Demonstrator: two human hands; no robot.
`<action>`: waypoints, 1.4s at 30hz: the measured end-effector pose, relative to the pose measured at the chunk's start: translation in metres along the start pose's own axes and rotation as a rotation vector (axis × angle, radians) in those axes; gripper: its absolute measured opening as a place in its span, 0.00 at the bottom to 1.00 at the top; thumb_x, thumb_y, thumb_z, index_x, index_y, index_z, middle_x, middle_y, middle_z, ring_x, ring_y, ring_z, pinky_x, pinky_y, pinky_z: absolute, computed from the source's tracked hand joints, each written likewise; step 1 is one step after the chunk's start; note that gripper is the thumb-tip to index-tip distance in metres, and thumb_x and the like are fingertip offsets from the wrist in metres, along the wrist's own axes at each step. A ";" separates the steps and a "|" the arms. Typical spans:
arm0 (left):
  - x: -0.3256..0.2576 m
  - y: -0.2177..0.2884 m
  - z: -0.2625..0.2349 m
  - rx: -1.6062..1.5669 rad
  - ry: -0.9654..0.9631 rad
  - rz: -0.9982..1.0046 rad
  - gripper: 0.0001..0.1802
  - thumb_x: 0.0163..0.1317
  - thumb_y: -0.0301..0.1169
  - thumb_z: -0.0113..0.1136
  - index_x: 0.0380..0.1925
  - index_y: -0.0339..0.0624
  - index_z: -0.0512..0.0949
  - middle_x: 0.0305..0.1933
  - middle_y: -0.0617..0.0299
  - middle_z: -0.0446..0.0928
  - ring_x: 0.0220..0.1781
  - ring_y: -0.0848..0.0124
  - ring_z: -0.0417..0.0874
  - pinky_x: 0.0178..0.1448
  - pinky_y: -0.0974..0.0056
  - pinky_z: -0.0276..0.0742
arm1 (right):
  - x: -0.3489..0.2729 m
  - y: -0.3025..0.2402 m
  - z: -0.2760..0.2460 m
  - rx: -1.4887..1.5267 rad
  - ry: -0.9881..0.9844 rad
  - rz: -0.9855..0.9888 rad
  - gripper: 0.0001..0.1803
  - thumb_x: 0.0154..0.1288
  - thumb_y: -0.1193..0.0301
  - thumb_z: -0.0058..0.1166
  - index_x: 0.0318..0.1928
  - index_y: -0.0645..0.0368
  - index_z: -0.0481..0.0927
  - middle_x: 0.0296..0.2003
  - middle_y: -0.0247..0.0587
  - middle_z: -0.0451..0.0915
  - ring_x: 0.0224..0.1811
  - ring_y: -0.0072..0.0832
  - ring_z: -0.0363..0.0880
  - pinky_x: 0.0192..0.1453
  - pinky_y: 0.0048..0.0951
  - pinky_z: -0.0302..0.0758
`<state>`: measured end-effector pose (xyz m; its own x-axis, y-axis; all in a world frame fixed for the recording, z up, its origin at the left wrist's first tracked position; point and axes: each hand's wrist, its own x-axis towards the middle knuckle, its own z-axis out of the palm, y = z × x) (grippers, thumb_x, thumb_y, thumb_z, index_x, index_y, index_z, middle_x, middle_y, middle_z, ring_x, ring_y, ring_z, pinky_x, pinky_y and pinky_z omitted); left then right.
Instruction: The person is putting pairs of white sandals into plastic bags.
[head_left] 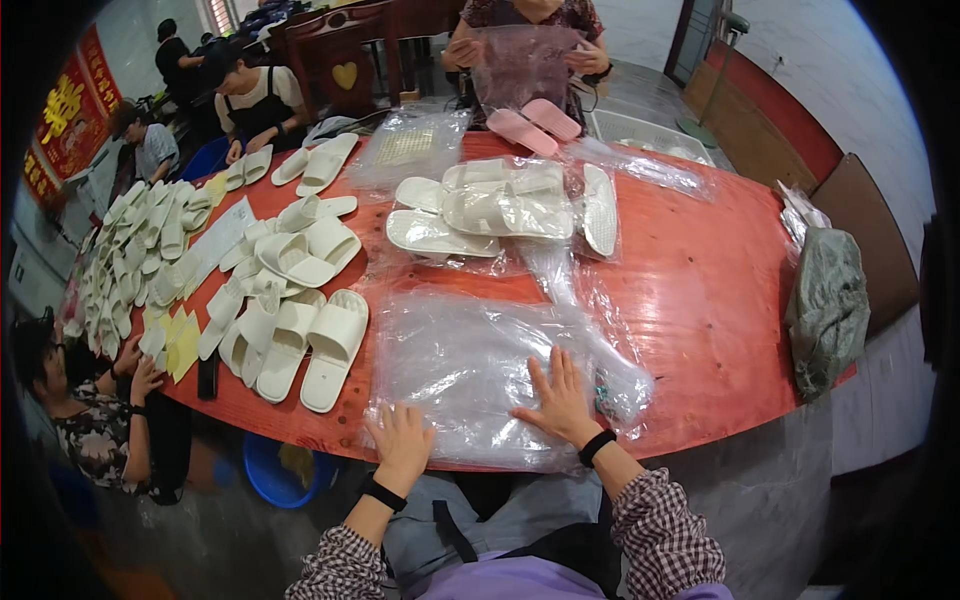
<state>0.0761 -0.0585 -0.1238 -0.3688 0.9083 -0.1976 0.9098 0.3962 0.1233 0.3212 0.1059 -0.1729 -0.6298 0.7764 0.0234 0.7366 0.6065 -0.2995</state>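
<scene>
A stack of clear plastic bags [460, 340] lies flat at the near edge of the red table. My left hand [402, 440] rests on its near left corner, fingers apart. Farther right, my right hand [560, 400] presses on the same bags with its fingers spread. Neither hand holds anything. Just left of the bags stand several off-white slippers [335, 345], loose and in pairs. Beyond the bags lie white slippers packed in clear plastic [505, 205]. By my right hand is a bunched length of clear plastic [625, 385].
The red table [700, 290] curves around me. A large heap of white slippers [135, 245] covers its left end, where a co-worker handles yellow paper [182, 345]. Across from me, a person holds a clear bag [520, 65] above pink slippers [525, 130]. A dark plastic bundle [828, 310] sits at right; a blue basin [280, 475] stands below.
</scene>
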 end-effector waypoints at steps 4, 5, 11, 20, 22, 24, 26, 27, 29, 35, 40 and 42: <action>0.024 0.017 0.003 0.089 0.257 0.160 0.26 0.61 0.39 0.58 0.58 0.41 0.72 0.67 0.48 0.65 0.72 0.47 0.59 0.70 0.32 0.50 | 0.002 0.001 0.006 -0.010 0.030 -0.030 0.56 0.55 0.30 0.49 0.76 0.47 0.50 0.73 0.68 0.38 0.76 0.62 0.35 0.75 0.58 0.40; 0.034 0.029 0.001 -0.065 0.210 0.301 0.27 0.60 0.39 0.59 0.59 0.42 0.71 0.68 0.49 0.63 0.72 0.49 0.58 0.71 0.34 0.50 | 0.003 0.000 0.006 0.001 0.035 -0.045 0.56 0.55 0.30 0.49 0.76 0.47 0.50 0.73 0.68 0.38 0.76 0.62 0.34 0.76 0.58 0.40; 0.056 0.037 0.028 -0.240 0.102 0.491 0.38 0.57 0.43 0.63 0.68 0.51 0.64 0.74 0.54 0.55 0.77 0.52 0.51 0.71 0.27 0.39 | 0.013 0.006 -0.005 -0.054 -0.028 -0.071 0.55 0.55 0.32 0.52 0.75 0.50 0.52 0.72 0.74 0.37 0.74 0.67 0.38 0.76 0.56 0.41; 0.063 0.022 0.058 -0.155 0.140 0.496 0.42 0.59 0.54 0.56 0.71 0.53 0.58 0.79 0.60 0.46 0.80 0.54 0.43 0.68 0.21 0.30 | 0.199 -0.023 -0.158 0.445 -0.156 -0.051 0.18 0.67 0.65 0.51 0.51 0.65 0.80 0.37 0.50 0.84 0.37 0.36 0.84 0.42 0.33 0.80; 0.064 0.023 0.055 -0.116 0.103 0.487 0.42 0.60 0.56 0.54 0.71 0.50 0.57 0.79 0.59 0.44 0.80 0.52 0.42 0.68 0.21 0.29 | 0.253 -0.021 -0.140 0.459 0.054 -0.003 0.16 0.63 0.68 0.51 0.45 0.68 0.81 0.37 0.54 0.84 0.41 0.42 0.84 0.45 0.38 0.79; 0.063 0.025 0.058 -0.140 0.134 0.500 0.41 0.59 0.55 0.55 0.70 0.51 0.59 0.79 0.59 0.46 0.80 0.53 0.43 0.68 0.21 0.30 | 0.295 -0.013 -0.115 0.387 0.224 -0.022 0.16 0.62 0.67 0.51 0.41 0.67 0.82 0.37 0.58 0.84 0.42 0.50 0.84 0.47 0.45 0.78; 0.057 0.023 0.058 -0.177 0.157 0.498 0.40 0.59 0.55 0.57 0.69 0.53 0.62 0.79 0.61 0.47 0.79 0.56 0.44 0.68 0.21 0.32 | 0.324 -0.028 -0.098 0.054 0.394 0.197 0.18 0.58 0.68 0.52 0.43 0.72 0.80 0.33 0.59 0.83 0.31 0.41 0.86 0.37 0.37 0.81; 0.059 0.026 0.056 -0.172 0.170 0.506 0.40 0.59 0.55 0.57 0.69 0.53 0.62 0.79 0.61 0.47 0.79 0.56 0.44 0.68 0.21 0.32 | 0.339 -0.015 -0.089 0.051 0.410 0.197 0.18 0.58 0.68 0.52 0.43 0.72 0.80 0.33 0.59 0.83 0.31 0.41 0.86 0.37 0.37 0.81; 0.059 0.031 0.052 -0.183 0.131 0.515 0.41 0.58 0.55 0.58 0.70 0.54 0.61 0.78 0.62 0.48 0.79 0.56 0.44 0.68 0.21 0.33 | 0.366 0.012 -0.064 0.192 0.254 0.365 0.18 0.53 0.67 0.53 0.37 0.73 0.81 0.28 0.60 0.83 0.23 0.45 0.85 0.34 0.41 0.81; 0.057 0.032 0.055 -0.211 0.123 0.507 0.40 0.59 0.55 0.57 0.69 0.53 0.61 0.79 0.59 0.48 0.79 0.55 0.45 0.68 0.22 0.29 | 0.368 0.031 -0.051 0.377 0.261 0.381 0.13 0.51 0.72 0.60 0.33 0.72 0.80 0.25 0.50 0.81 0.23 0.36 0.84 0.28 0.34 0.83; 0.057 0.028 0.050 -0.197 0.116 0.485 0.42 0.58 0.53 0.59 0.71 0.54 0.59 0.78 0.60 0.48 0.79 0.55 0.45 0.70 0.23 0.31 | 0.334 0.000 -0.149 0.806 -0.052 0.105 0.10 0.61 0.72 0.55 0.40 0.66 0.76 0.37 0.37 0.75 0.37 0.24 0.78 0.38 0.28 0.83; 0.058 0.028 0.045 -0.233 0.160 0.465 0.42 0.57 0.53 0.61 0.70 0.54 0.60 0.77 0.56 0.50 0.79 0.55 0.45 0.71 0.24 0.33 | 0.309 -0.016 -0.191 0.747 -0.122 -0.015 0.10 0.63 0.71 0.53 0.41 0.64 0.76 0.39 0.35 0.75 0.37 0.23 0.77 0.43 0.27 0.82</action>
<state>0.0890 -0.0003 -0.1758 0.0220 0.9967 0.0778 0.9243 -0.0499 0.3783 0.1617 0.3691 0.0211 -0.6932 0.7182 -0.0605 0.3922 0.3054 -0.8677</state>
